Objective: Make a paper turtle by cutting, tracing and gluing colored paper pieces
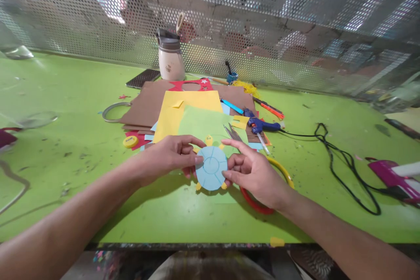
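A paper turtle [211, 168] with a round light-blue shell, drawn lines on it, and yellow head and feet is held up between both hands over the table. My left hand [173, 153] pinches its left edge, thumb on the front of the shell. On the opposite edge, my right hand [251, 168] grips it with the thumb low and the index finger stretched along the top. Scissors with red and yellow handles [257, 208] lie partly hidden under my right hand, blades pointing away. Behind the turtle is a light-green paper sheet [203, 120].
Yellow paper [164, 113] and brown cardboard [141, 105] are stacked behind. A blue glue gun [262, 125] with a black cord [331, 153] lies to the right. Farther back stand a bottle [171, 59] and a phone [143, 78]. A tape ring [114, 113] is at left.
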The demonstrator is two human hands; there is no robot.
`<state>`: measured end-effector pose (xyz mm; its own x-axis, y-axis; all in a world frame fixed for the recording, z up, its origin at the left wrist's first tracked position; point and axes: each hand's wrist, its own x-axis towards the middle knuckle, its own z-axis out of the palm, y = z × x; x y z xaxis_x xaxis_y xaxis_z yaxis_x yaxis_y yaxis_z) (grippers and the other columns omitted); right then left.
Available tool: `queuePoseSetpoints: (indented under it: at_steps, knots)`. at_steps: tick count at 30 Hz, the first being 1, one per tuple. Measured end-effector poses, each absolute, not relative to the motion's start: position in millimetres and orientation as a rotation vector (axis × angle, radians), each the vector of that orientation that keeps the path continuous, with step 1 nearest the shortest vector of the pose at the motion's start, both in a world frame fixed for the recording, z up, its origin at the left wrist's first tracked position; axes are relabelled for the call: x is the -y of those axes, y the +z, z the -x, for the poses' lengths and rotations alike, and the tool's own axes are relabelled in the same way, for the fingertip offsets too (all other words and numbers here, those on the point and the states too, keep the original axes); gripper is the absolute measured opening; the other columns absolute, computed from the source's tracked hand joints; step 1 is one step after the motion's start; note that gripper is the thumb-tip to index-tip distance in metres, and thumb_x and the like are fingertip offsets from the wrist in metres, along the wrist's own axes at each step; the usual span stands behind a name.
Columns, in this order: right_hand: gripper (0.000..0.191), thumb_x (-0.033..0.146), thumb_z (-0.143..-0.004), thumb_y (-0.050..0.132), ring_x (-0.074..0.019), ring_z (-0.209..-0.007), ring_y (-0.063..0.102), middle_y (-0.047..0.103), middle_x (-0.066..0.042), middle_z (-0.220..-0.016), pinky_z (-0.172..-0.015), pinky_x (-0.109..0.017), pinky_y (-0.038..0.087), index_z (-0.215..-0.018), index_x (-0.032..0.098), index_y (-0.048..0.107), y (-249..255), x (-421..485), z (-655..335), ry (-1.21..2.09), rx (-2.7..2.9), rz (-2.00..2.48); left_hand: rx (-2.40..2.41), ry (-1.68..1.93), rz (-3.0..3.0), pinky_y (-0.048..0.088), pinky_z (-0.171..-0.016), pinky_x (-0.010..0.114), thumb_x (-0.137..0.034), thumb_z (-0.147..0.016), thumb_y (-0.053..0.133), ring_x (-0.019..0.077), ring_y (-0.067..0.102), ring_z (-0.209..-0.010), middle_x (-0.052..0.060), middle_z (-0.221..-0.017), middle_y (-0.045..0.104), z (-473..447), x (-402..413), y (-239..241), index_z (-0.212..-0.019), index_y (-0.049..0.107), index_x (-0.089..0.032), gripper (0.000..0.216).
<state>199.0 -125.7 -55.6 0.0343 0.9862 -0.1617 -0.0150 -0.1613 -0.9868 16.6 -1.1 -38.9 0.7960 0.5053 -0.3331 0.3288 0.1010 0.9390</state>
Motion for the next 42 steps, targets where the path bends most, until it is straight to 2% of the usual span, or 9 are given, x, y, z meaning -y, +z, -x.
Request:
queuePoseSetpoints:
  at_steps: [10,17,22,27,32,35,42]
  knots:
    - [0.063,0.014,-0.076,0.062,-0.0127,-0.063,0.063,0.055,0.007,-0.070,-0.065,-0.029,0.048,-0.132,0.023,0.036,-57.1,127.2,-198.1,1.305,1.087,1.327,-0.691,0.189,-1.487,0.047,-0.058,0.027,-0.027,-0.073,0.070,0.0121,0.059,-0.056,-0.004,-0.065,0.061,-17.1,1.5,-43.2,-0.107,0.052,-0.017,0.040]
    - [0.064,0.013,-0.076,0.063,-0.0131,-0.063,0.063,0.056,0.007,-0.070,-0.064,-0.030,0.048,-0.132,0.024,0.036,-56.1,128.9,-198.0,1.284,1.083,1.355,-0.716,0.205,-1.513,0.049,-0.060,0.028,-0.034,-0.079,0.067,0.0136,0.062,-0.059,-0.002,-0.067,0.064,-13.5,2.4,-37.3,-0.108,0.054,-0.017,0.036]
    - [0.059,0.012,-0.076,0.062,-0.0121,-0.062,0.062,0.056,0.007,-0.069,-0.064,-0.029,0.048,-0.129,0.025,0.039,-55.5,127.7,-196.7,1.299,1.072,1.339,-0.769,0.342,-1.387,0.052,-0.062,0.031,-0.039,-0.085,0.058,0.0167,0.063,-0.066,0.003,-0.072,0.067,-13.0,0.8,-37.7,-0.099,0.059,-0.014,0.028]
    - [0.058,0.012,-0.078,0.062,-0.0109,-0.063,0.061,0.057,0.006,-0.071,-0.065,-0.028,0.048,-0.130,0.024,0.039,-56.2,128.6,-195.7,1.283,1.076,1.302,-0.779,0.353,-1.420,0.049,-0.062,0.027,-0.041,-0.083,0.060,0.0147,0.061,-0.067,0.003,-0.073,0.067,-12.6,-1.1,-37.6,-0.088,0.063,-0.013,0.028]
    - [0.060,0.014,-0.078,0.064,-0.0105,-0.063,0.060,0.056,0.007,-0.069,-0.065,-0.027,0.048,-0.131,0.024,0.038,-56.9,130.1,-193.1,1.254,1.051,1.275,-0.723,0.232,-1.500,0.044,-0.058,0.023,-0.029,-0.074,0.072,0.0109,0.056,-0.060,0.000,-0.066,0.068,-13.1,-0.7,-36.4,-0.078,0.063,-0.014,0.017]
    - [0.062,0.015,-0.078,0.064,-0.0115,-0.064,0.060,0.057,0.006,-0.069,-0.065,-0.028,0.047,-0.132,0.022,0.036,-56.4,130.1,-192.6,1.277,1.045,1.277,-0.708,0.227,-1.485,0.041,-0.056,0.022,-0.023,-0.073,0.071,0.0105,0.055,-0.057,0.000,-0.062,0.068,-13.2,-1.3,-38.8,-0.072,0.061,-0.015,0.013]
    - [0.059,0.019,-0.084,0.060,-0.0148,-0.073,0.064,0.060,0.001,-0.080,-0.074,-0.033,0.048,-0.135,0.019,0.030,-52.3,132.3,-198.0,1.287,1.048,1.224,-0.710,0.250,-1.485,0.041,-0.055,0.022,-0.018,-0.073,0.068,0.0105,0.054,-0.056,-0.001,-0.062,0.069,-9.5,-3.3,-38.9,-0.071,0.060,-0.016,0.009]
